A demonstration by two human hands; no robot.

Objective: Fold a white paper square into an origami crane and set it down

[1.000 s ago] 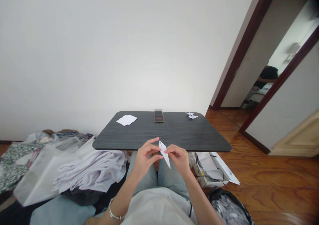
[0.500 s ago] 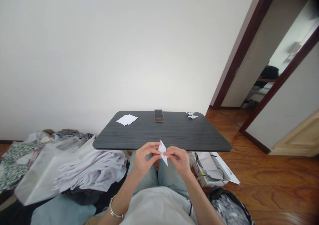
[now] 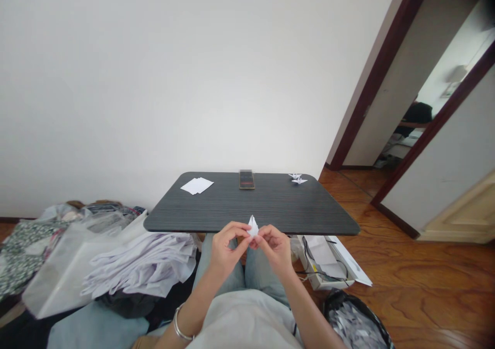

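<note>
A small piece of folded white paper is held between both hands at the near edge of the dark table. My left hand pinches its left side with thumb and fingertips. On the other side, my right hand grips the lower right part between thumb and fingers. The paper's split point stands upward, and its lower end is hidden by the fingertips. At the far right of the table lie two folded paper cranes. A stack of white paper sheets lies at the far left.
A phone stands at the table's back middle, near the white wall. Piled clothes and plastic bags lie to the left. On the right are a white box with cables and a black bag of paper scraps.
The folded paper now shows only its upper point; the lower point that hung below the fingers is out of sight. Both hands have drawn slightly closer together around it.
</note>
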